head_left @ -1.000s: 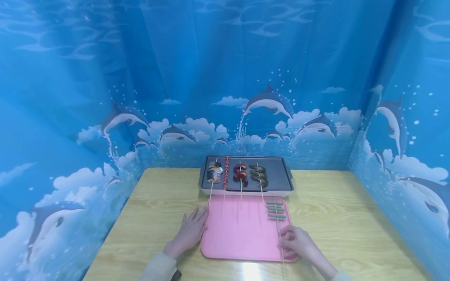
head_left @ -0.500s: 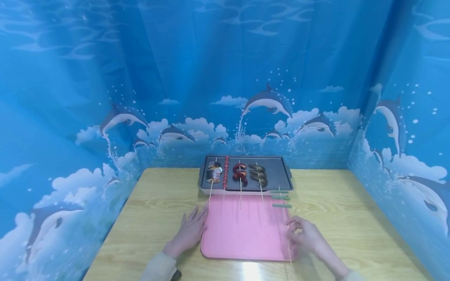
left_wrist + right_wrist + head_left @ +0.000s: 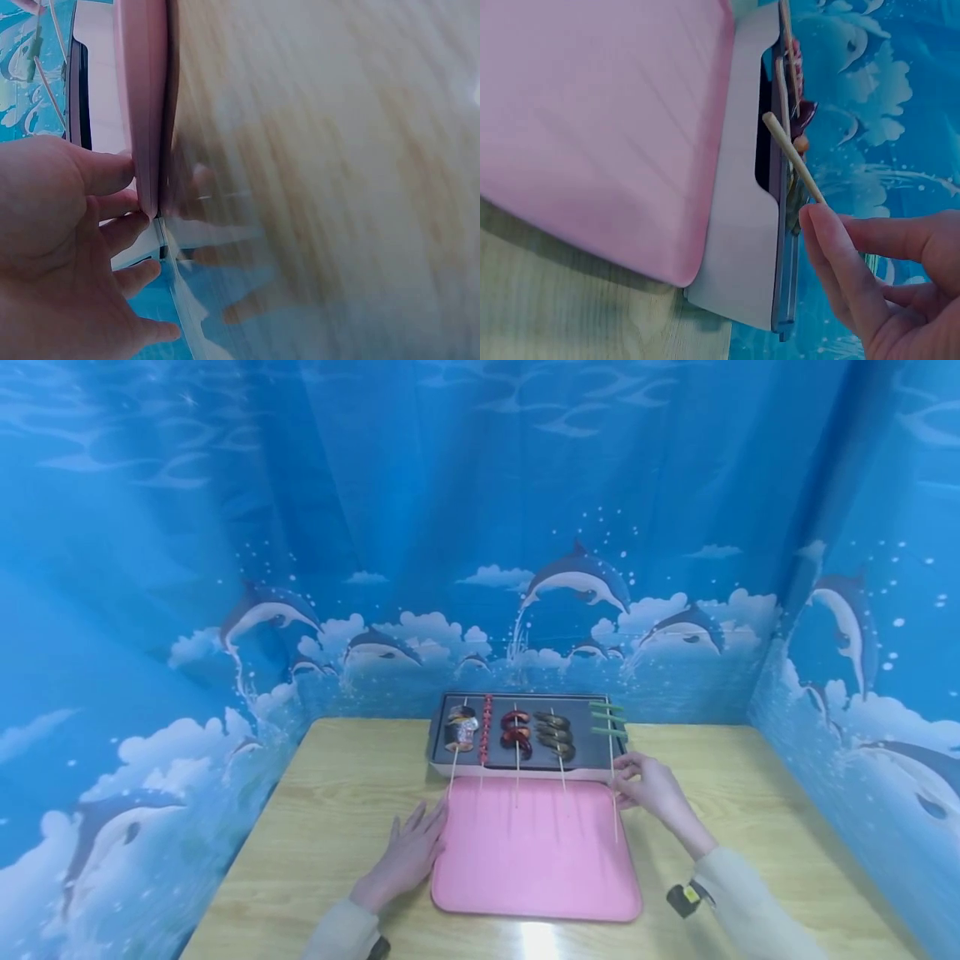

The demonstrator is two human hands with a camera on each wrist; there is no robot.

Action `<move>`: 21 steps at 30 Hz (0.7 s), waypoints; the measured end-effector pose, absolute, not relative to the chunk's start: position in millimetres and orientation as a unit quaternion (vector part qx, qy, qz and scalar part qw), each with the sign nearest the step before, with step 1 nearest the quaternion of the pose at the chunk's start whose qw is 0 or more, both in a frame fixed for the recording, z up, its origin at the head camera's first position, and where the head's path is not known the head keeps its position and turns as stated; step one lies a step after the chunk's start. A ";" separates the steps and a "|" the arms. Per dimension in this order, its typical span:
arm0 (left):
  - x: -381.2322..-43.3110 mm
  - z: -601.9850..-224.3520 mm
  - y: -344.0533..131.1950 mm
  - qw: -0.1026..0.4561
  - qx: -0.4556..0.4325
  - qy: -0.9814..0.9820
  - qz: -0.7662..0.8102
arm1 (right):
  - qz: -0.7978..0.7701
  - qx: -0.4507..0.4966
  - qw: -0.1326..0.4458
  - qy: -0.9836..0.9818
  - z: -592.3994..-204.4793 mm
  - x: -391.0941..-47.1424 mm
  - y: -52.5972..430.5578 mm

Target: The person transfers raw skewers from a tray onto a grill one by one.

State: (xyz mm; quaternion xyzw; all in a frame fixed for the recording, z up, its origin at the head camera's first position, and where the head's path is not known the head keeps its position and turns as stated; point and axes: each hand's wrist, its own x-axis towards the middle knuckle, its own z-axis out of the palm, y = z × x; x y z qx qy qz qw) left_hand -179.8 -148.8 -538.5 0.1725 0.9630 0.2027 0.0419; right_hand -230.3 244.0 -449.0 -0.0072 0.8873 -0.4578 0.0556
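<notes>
In the head view my right hand [image 3: 654, 791] pinches the bare stick of a skewer [image 3: 609, 731] threaded with several green bean-like pieces. Those pieces are over the right end of a grill pan [image 3: 587, 752]; whether they touch its surface I cannot tell. The stick [image 3: 791, 154] sticks out from thumb and fingertips in the right wrist view. My left hand [image 3: 407, 857] lies at the left edge of a pink tray [image 3: 536, 868]. Seen from the left wrist, its fingers are spread, with the thumb and nearest fingers against the tray's rim [image 3: 146, 112].
On the pan lie a skewer of mixed chunks [image 3: 461, 731], a thin red skewer [image 3: 486, 727], a dark red one [image 3: 516, 731] and a grey-brown one [image 3: 555, 735]. Their sticks overhang the tray. A blue dolphin-print curtain [image 3: 420, 527] encloses the wooden table [image 3: 360, 777].
My right hand has carried the green skewer from the tray's right side forward, up to the pan's right end. The left hand has stayed at the tray's edge.
</notes>
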 end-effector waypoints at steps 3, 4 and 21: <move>-179.6 -538.1 -148.9 0.041 0.173 0.963 0.201 | -0.433 0.002 0.058 0.899 -450.9 -244.4 243.2; -179.4 -537.9 -149.0 0.041 0.172 0.964 0.200 | -0.426 0.003 0.059 0.903 -451.9 -248.4 242.7; -175.3 -537.6 -146.2 0.043 0.180 0.962 0.201 | -0.404 0.037 0.084 0.910 -462.3 -267.9 240.4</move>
